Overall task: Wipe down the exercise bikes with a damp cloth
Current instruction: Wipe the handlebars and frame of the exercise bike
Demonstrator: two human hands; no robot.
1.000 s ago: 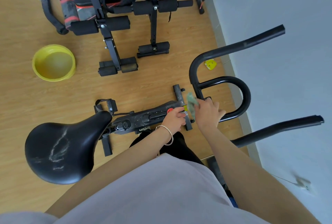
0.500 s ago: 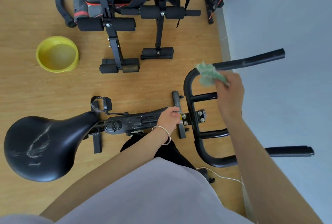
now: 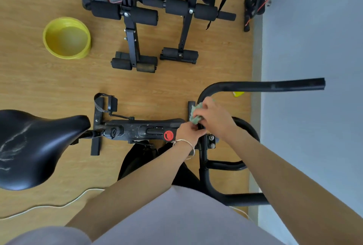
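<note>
Pressing the cloth (image 3: 197, 116) against the handlebar (image 3: 255, 87) stem, we bunch it in our right hand (image 3: 215, 119), fingers curled round it. Our left hand (image 3: 188, 132) grips the bike (image 3: 141, 130) frame just beside it, by the red knob (image 3: 168, 135). The saddle (image 3: 35, 146) sits to our left, and a yellow bowl (image 3: 66, 37) stands well apart on the floor (image 3: 39, 79).

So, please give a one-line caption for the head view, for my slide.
Right hand holds a green cloth against the bike's handlebar; left hand rests on the frame.

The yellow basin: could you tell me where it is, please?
In the head view, the yellow basin sits on the floor at upper left, left of the bench.
</note>
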